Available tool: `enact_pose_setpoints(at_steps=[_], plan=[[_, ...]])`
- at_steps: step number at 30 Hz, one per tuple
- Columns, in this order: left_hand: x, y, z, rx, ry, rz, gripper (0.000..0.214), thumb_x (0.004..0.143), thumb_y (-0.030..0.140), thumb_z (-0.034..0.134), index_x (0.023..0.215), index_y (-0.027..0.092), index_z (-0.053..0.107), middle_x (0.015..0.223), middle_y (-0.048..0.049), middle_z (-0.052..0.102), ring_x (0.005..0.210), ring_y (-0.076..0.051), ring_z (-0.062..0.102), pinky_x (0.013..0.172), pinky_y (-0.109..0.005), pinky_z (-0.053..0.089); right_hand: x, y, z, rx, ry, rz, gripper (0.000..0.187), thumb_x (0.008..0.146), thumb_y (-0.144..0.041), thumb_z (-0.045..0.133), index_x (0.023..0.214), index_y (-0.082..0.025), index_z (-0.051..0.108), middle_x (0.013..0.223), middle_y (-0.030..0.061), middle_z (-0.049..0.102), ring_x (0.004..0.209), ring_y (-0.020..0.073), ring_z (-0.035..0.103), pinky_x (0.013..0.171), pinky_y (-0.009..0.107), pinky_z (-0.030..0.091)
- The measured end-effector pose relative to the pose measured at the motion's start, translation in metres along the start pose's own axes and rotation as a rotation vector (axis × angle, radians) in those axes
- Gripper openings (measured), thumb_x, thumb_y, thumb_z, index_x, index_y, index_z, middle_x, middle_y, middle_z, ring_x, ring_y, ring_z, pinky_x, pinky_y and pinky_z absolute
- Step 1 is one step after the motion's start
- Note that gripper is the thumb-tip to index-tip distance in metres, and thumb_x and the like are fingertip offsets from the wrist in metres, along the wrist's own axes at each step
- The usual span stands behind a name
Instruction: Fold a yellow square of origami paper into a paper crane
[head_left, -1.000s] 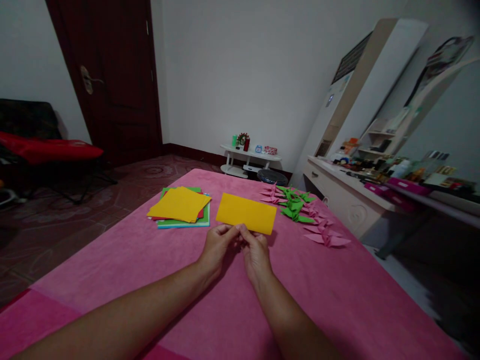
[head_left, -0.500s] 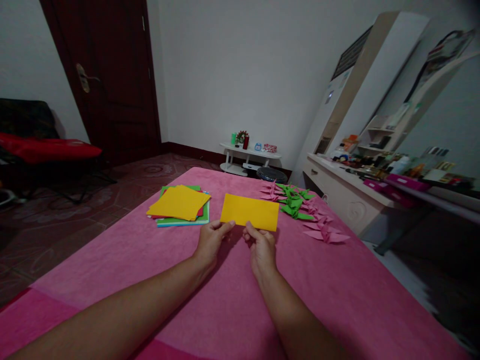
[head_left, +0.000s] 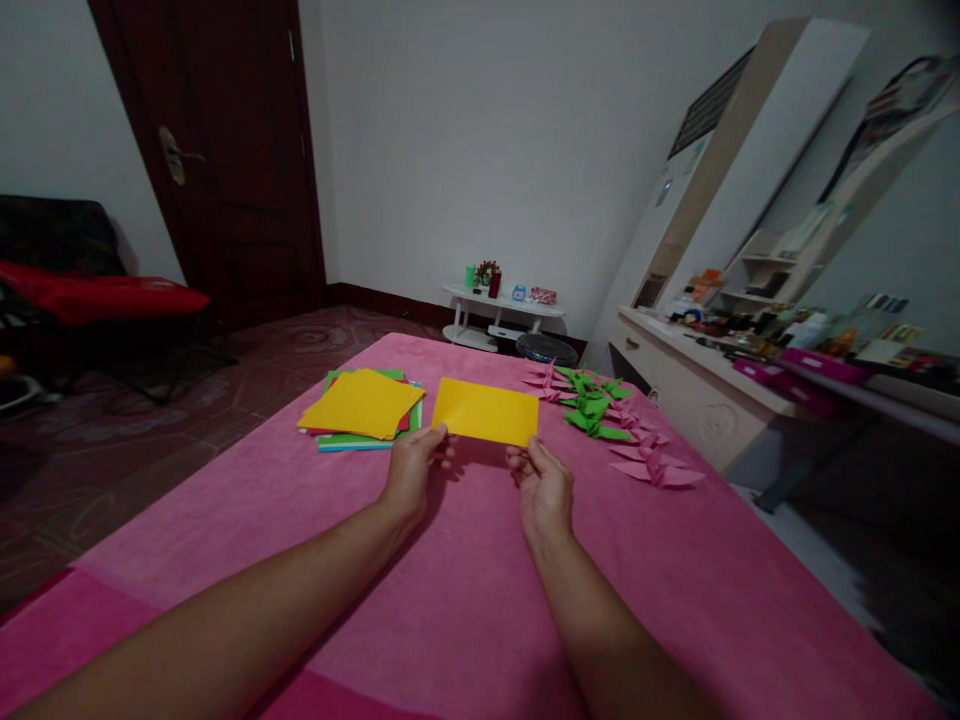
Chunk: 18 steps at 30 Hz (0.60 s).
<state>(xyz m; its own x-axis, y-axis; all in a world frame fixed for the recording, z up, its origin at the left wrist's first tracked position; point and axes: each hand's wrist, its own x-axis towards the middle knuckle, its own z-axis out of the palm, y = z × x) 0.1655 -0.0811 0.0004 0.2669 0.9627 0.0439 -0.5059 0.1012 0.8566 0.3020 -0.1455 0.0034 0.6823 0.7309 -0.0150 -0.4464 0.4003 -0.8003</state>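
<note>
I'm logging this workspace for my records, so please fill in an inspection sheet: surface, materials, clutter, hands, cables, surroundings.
Surface: pink cover, deeper pink at the near left.
Materials: yellow sheet between the hands; paper stack at left; green paper cranes and pink paper cranes at right.
Clutter: bottles and boxes crowding the dresser.
Hands: left hand at the sheet's near left corner, right hand at its near right.
Cables: nothing seen.
Surroundings: dark red door, red seat, low white table.
</note>
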Motion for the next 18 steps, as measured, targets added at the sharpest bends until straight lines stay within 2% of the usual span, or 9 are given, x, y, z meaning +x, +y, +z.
enact_pose_setpoints(at_steps=[4,9,12,14,18], plan=[[0.0,-0.001,0.002,-0.056,-0.041,-0.025,0.028,0.073,0.038,0.061,0.074,0.01,0.06,0.056,-0.0009,0.057,0.042,-0.011,0.053,0.04,-0.024,0.044,-0.005,0.002,0.005,0.02,-0.028,0.009,0.022,0.063,-0.029,0.072,0.072,-0.012,0.064,0.062,0.0028,0.066,0.051,0.0091,0.057,0.047,0.02,0.042],[-0.003,-0.001,0.004,-0.04,-0.061,-0.026,0.033,0.076,0.039,0.059,0.08,0.007,0.064,0.056,-0.0021,0.057,0.041,-0.01,0.05,0.039,-0.022,0.043,-0.015,0.005,0.013,-0.033,-0.125,0.022,0.027,0.068,-0.038,0.072,0.077,-0.014,0.064,0.069,0.0002,0.063,0.055,0.0084,0.056,0.053,0.021,0.047],[-0.006,-0.004,0.006,-0.035,-0.078,-0.015,0.033,0.076,0.04,0.06,0.079,0.007,0.064,0.057,-0.0024,0.058,0.041,-0.009,0.05,0.04,-0.022,0.042,-0.019,0.009,0.017,-0.158,-0.159,0.03,0.029,0.065,-0.039,0.074,0.074,-0.013,0.064,0.061,-0.0013,0.06,0.05,0.0077,0.053,0.048,0.019,0.043],[-0.009,-0.006,0.008,-0.027,-0.131,-0.025,0.033,0.076,0.041,0.06,0.077,0.008,0.064,0.057,-0.0028,0.058,0.043,-0.01,0.051,0.042,-0.022,0.041,-0.02,0.012,0.02,-0.207,-0.178,0.052,0.028,0.061,-0.036,0.076,0.072,-0.013,0.064,0.056,-0.002,0.058,0.047,0.0076,0.051,0.046,0.02,0.041],[-0.015,-0.009,0.014,0.041,-0.207,0.005,0.029,0.072,0.037,0.067,0.066,0.009,0.061,0.056,-0.0026,0.059,0.048,-0.01,0.052,0.048,-0.021,0.039,-0.024,0.016,0.025,-0.184,-0.202,0.079,0.026,0.058,-0.035,0.076,0.062,-0.012,0.063,0.05,-0.0029,0.055,0.043,0.0085,0.05,0.046,0.022,0.04]])
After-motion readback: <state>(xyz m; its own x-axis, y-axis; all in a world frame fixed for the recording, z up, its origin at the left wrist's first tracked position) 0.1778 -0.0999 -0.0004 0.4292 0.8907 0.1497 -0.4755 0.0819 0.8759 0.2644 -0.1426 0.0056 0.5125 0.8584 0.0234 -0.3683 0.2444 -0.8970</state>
